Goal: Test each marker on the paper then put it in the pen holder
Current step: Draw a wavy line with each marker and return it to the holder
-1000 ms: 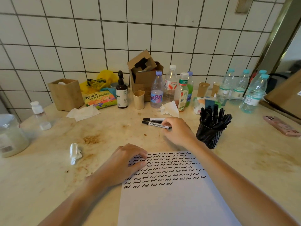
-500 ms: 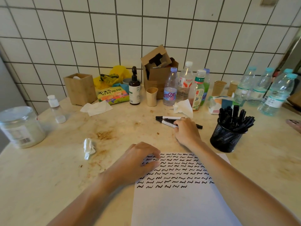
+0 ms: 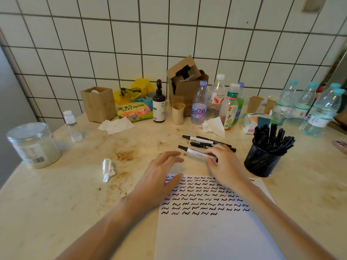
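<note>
Head view: right hand (image 3: pixel 223 164) grips a marker (image 3: pixel 195 152) just past the paper's (image 3: pixel 216 231) far edge, marker lying flat, cap end pointing left toward the left hand (image 3: pixel 161 175), whose relaxed, spread fingers hover over the paper's top-left corner, holding nothing. Three spare markers (image 3: pixel 204 141) lie just behind the held one, and the holder (image 3: pixel 262 162), packed with markers, stands close right of the right hand, near the paper's top-right corner. Bare table (image 3: pixel 56 212) spreads left of the paper, broken by a tissue wad (image 3: pixel 108 168) and a jar (image 3: pixel 33 145) near the left edge.
</note>
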